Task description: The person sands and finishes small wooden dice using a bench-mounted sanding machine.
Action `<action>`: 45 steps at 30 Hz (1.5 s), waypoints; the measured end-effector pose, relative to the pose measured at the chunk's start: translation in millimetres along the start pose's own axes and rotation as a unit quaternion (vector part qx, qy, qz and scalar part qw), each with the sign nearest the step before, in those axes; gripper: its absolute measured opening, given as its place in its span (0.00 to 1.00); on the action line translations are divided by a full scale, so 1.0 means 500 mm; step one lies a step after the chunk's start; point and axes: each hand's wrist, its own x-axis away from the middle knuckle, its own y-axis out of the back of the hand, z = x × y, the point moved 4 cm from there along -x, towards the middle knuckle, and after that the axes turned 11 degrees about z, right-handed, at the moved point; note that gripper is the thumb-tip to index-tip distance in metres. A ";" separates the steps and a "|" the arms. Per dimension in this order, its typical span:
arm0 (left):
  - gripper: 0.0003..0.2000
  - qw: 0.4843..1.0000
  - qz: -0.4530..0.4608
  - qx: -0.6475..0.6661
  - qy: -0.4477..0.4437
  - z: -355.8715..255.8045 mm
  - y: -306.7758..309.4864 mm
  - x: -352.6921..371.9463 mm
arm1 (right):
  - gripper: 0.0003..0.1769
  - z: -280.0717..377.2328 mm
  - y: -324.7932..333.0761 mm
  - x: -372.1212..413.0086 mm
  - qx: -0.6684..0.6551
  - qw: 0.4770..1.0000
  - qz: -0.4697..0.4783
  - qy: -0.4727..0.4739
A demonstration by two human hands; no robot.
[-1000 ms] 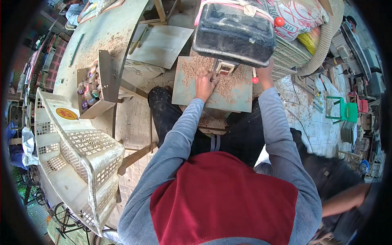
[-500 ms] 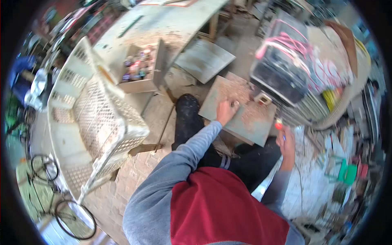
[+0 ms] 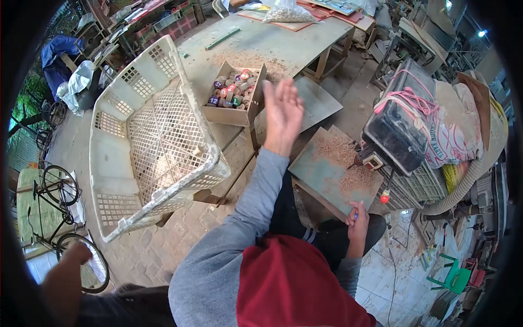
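My left hand (image 3: 282, 115) is raised in the air, fingers spread, next to an open cardboard box (image 3: 231, 114) filled with several small coloured wooden pieces (image 3: 235, 87). It holds nothing that I can see. My right hand (image 3: 358, 217) rests low by the near edge of a green metal plate (image 3: 321, 171) strewn with wood shavings, and seems to pinch a small blue object. A black drilling machine (image 3: 400, 128) stands at the far right end of that plate.
A large white plastic crate (image 3: 155, 136) lies tilted on the left. Beyond the box stretches a dusty green workbench (image 3: 272, 41). Bicycles (image 3: 60, 218) stand at the left. Another person's hand (image 3: 62, 278) shows at bottom left. A ribbed hose (image 3: 463, 182) curves right.
My left hand left the shavings on the plate and rose toward the cardboard box. My right hand dropped from the machine's side to the plate's near edge. The view swung left.
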 end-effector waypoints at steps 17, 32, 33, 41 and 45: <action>0.17 0.606 0.400 -0.660 0.193 0.250 0.179 0.336 | 0.17 -0.046 -0.084 -0.017 -0.167 0.986 0.023 0.011; 0.14 0.497 0.403 -0.769 0.000 0.269 0.202 0.349 | 0.09 -0.074 -0.072 -0.023 -0.156 0.986 -0.036 -0.037; 0.13 0.494 0.363 -0.790 -0.002 0.267 0.216 0.328 | 0.09 -0.066 -0.074 -0.021 -0.158 0.986 -0.037 -0.036; 0.15 0.450 0.333 -0.826 0.069 0.283 0.377 0.172 | 0.09 -0.101 0.049 -0.018 -0.196 0.965 -0.161 0.067; 0.15 0.444 0.345 -0.821 0.099 0.300 0.384 0.168 | 0.14 -0.016 0.087 0.008 -0.195 0.950 -0.186 0.158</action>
